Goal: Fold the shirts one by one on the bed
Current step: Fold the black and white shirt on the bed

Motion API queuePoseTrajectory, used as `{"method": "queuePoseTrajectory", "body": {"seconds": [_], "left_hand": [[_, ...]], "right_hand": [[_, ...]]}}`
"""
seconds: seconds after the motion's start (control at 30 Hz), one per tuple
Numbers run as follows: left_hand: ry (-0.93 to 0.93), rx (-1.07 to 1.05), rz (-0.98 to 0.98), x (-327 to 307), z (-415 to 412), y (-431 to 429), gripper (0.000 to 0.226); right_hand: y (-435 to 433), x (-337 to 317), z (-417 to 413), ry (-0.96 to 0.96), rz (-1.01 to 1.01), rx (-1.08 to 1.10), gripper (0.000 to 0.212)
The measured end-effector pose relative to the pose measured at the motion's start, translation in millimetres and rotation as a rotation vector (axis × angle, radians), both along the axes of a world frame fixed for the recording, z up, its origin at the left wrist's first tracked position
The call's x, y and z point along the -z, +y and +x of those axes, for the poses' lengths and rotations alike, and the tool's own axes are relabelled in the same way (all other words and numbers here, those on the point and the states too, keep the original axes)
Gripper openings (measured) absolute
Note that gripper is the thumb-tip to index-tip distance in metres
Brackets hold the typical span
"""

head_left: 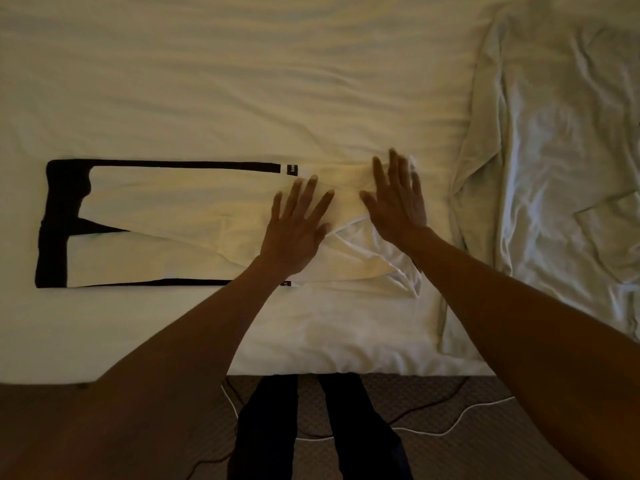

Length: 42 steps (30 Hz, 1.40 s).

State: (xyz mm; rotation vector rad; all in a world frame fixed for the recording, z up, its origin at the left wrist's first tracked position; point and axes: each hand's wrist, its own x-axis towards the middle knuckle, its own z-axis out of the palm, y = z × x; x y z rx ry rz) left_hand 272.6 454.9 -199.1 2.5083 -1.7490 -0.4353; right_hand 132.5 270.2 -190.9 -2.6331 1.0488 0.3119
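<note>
both hands lie flat with fingers spread, gripping nothing, left hand (298,226) and right hand (398,202) pressing the right end of the shirt (166,209), whose long axis runs leftward across the bed (242,81).

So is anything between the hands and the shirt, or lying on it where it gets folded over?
Nothing visible. The left hand and right hand both lie flat on the shirt near its right end. Nothing lies on the rest of it; the crumpled white fabric sits to its right on the bed.
</note>
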Motion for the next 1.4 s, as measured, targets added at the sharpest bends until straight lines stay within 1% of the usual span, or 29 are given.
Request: {"method": "queuePoseTrajectory", "body": {"seconds": [0.07, 0.17, 0.27, 0.33, 0.4, 0.5, 0.53, 0.6, 0.63, 0.73, 0.83, 0.93, 1.0, 1.03, 1.1, 1.17, 1.2, 1.33, 1.4], "left_hand": [[-0.026, -0.026, 0.065, 11, 2, 9, 0.063], [-0.028, -0.046, 0.077, 19, 4, 18, 0.065], [0.025, -0.057, 0.119, 13, 4, 12, 0.066], [0.13, -0.101, 0.107, 2, 4, 12, 0.068], [0.239, -0.18, -0.005, -17, 7, 21, 0.064], [0.234, -0.308, -0.312, -47, 28, 57, 0.042], [0.23, -0.372, -0.373, -56, 39, 73, 0.037], [0.215, -0.509, -0.429, -69, 67, 107, 0.032], [0.21, -0.59, -0.441, -73, 81, 127, 0.032], [0.212, -0.86, -0.454, -74, 130, 188, 0.034], [0.174, -1.11, -0.355, -68, 172, 244, 0.047], [0.175, -1.329, -0.153, -66, 203, 282, 0.072], [0.215, -1.374, -0.076, -61, 218, 299, 0.086], [0.244, -1.379, -0.055, -57, 225, 304, 0.091], [0.308, -1.375, -0.045, -52, 238, 310, 0.099], [0.388, -1.361, -0.052, -50, 248, 309, 0.1], [0.432, -1.351, -0.047, -49, 253, 308, 0.099], [0.559, -1.302, -0.034, -46, 264, 310, 0.089], [0.612, -1.269, -0.036, -46, 268, 312, 0.081]], "right_hand": [[-4, 12, -16, 0.111, 0.073, 0.093, 0.078], [-8, 18, -25, 0.151, 0.095, 0.102, 0.081], [3, 9, -12, 0.18, 0.002, 0.125, 0.076], [21, -5, 2, 0.101, -0.106, 0.123, 0.068], [46, -17, 22, -0.031, -0.141, 0.067, 0.057], [88, -29, 65, -0.197, -0.056, -0.045, 0.042], [102, -32, 82, -0.256, -0.025, -0.09, 0.036], [130, -42, 121, -0.336, 0.07, -0.15, 0.028], [144, -46, 142, -0.346, 0.128, -0.173, 0.027], [186, -53, 208, -0.34, 0.299, -0.245, 0.03], [224, -55, 272, -0.284, 0.404, -0.341, 0.035], [252, -55, 329, -0.254, 0.47, -0.405, 0.039], [263, -54, 368, -0.269, 0.478, -0.403, 0.043], [265, -53, 388, -0.245, 0.456, -0.406, 0.049], [267, -49, 424, -0.09, 0.379, -0.418, 0.066], [264, -44, 451, 0.104, 0.309, -0.426, 0.081], [262, -42, 461, 0.165, 0.298, -0.422, 0.085], [261, -41, 480, 0.25, 0.307, -0.453, 0.086], [261, -42, 484, 0.252, 0.315, -0.476, 0.079]]}}
